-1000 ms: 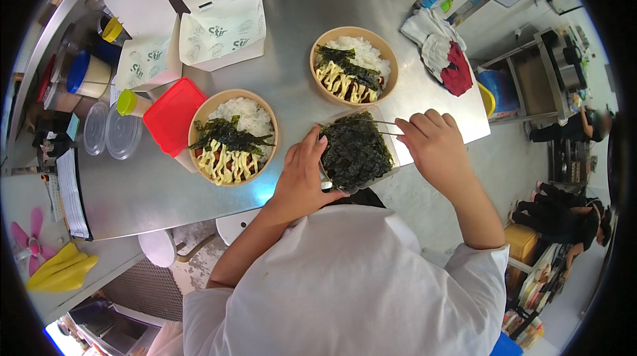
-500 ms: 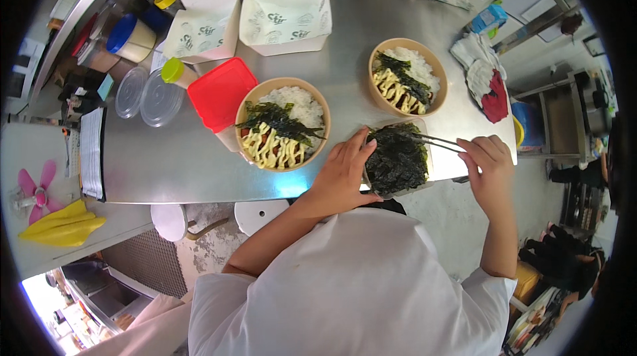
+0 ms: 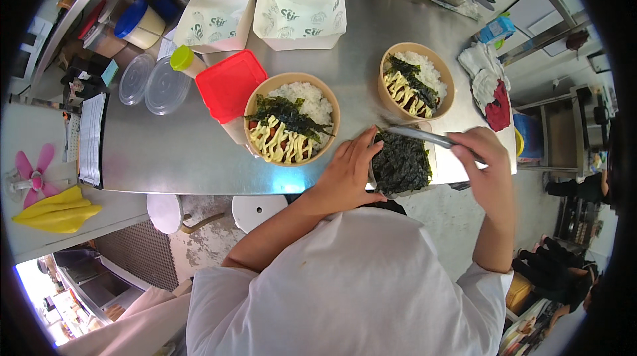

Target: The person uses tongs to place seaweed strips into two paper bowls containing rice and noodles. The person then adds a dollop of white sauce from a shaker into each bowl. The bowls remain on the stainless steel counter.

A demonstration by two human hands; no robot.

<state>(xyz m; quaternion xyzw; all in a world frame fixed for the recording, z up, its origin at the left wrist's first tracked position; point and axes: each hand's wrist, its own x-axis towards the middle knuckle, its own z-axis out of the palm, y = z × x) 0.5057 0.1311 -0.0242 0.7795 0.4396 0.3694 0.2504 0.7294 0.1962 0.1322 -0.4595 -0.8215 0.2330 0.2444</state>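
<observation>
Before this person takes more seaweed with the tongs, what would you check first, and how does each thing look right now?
1. Left hand steadies the seaweed container: ok, it rests against the container's left side.
2. Right hand grips the metal tongs: ok.
3. Tongs' tips reach the seaweed: ok, they lie over the container's top edge.
4. Seaweed caught between the tips: cannot tell.
5. Near rice bowl already topped: ok, seaweed and sauce show.
6. Far rice bowl within reach: ok, it stands just beyond the container.

Two rice bowls [image 3: 292, 118] [image 3: 417, 80], two white cartons [image 3: 302, 4] [image 3: 215, 4], perhaps two clear lids [image 3: 151, 82], one red lid [image 3: 231, 84]
</observation>
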